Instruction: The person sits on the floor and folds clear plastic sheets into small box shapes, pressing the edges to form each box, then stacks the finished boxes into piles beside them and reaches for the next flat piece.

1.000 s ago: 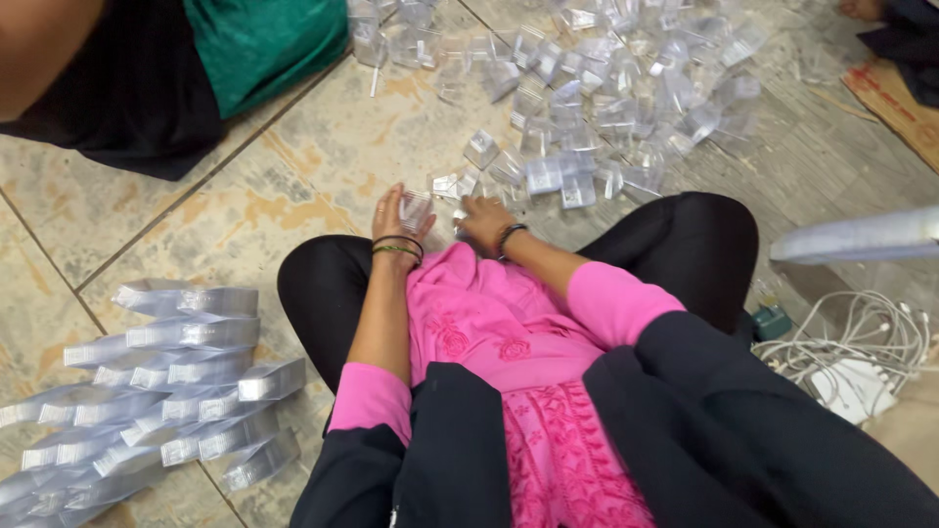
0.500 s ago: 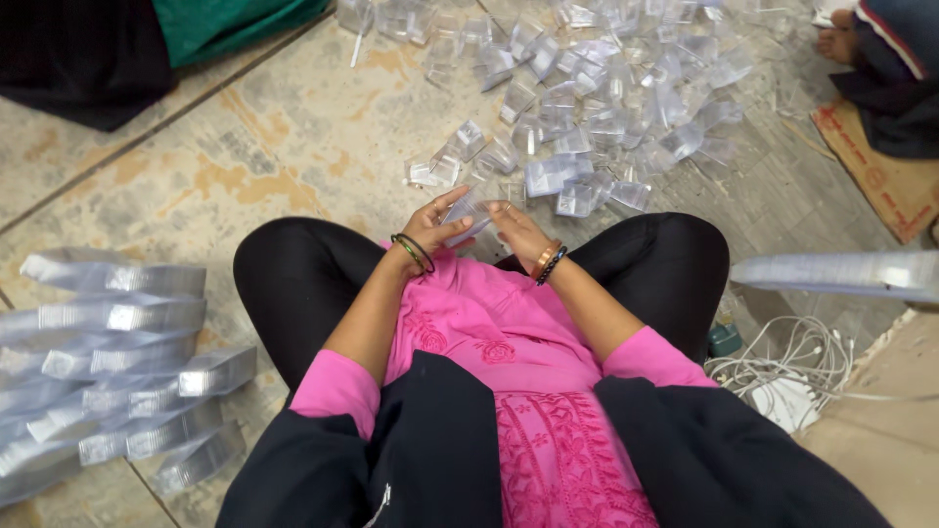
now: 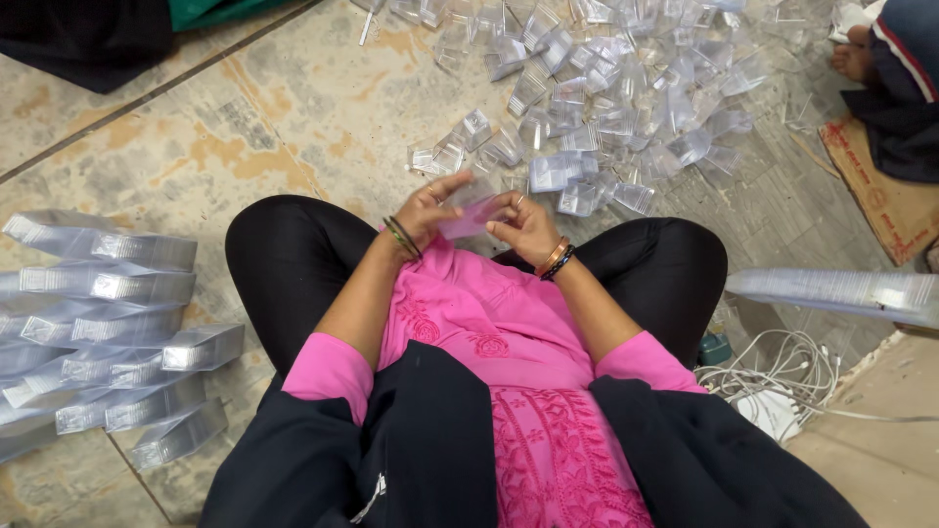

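clear box (image 3: 469, 210) between both hands' fingers (image 3: 452, 186)

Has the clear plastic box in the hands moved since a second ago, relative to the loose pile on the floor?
Yes. The clear box, held by both the left hand and right hand, has come back from the pile toward the lap.

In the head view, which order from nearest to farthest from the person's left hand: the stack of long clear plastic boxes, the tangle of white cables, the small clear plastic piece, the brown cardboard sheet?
1. Small clear plastic piece: held between the left hand and the right hand.
2. Stack of long clear plastic boxes: on the floor, left.
3. Tangle of white cables: lower right.
4. Brown cardboard sheet: far right.
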A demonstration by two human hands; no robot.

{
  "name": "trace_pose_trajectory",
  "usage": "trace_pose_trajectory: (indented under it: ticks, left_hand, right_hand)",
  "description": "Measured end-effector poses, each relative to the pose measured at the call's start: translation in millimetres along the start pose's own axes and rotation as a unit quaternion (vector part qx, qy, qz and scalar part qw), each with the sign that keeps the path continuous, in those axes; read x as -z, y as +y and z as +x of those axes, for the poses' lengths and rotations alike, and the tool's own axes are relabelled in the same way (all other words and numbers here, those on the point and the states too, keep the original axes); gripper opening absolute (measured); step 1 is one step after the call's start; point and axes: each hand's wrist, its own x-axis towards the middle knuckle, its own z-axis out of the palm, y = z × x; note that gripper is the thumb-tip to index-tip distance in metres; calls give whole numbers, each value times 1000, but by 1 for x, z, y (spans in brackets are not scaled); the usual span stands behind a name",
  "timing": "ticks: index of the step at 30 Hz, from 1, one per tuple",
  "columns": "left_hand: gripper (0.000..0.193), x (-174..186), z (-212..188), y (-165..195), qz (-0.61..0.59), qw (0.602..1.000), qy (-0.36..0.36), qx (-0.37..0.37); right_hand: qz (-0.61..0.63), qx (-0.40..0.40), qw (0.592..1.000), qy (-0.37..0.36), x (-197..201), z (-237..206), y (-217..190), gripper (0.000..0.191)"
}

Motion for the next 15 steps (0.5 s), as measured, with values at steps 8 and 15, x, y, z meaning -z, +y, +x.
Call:
trace_pose_trajectory:
  ticks: [8, 15]
  left_hand:
    - [67, -7, -4, 12, -72, 990, 41, 117]
    - [68, -7, -5, 10, -18, 994, 58, 90]
  right_hand:
    - [30, 64, 997, -22, -8, 5, -1, 32]
    - [8, 21, 1000, 5, -11, 1, -27, 48]
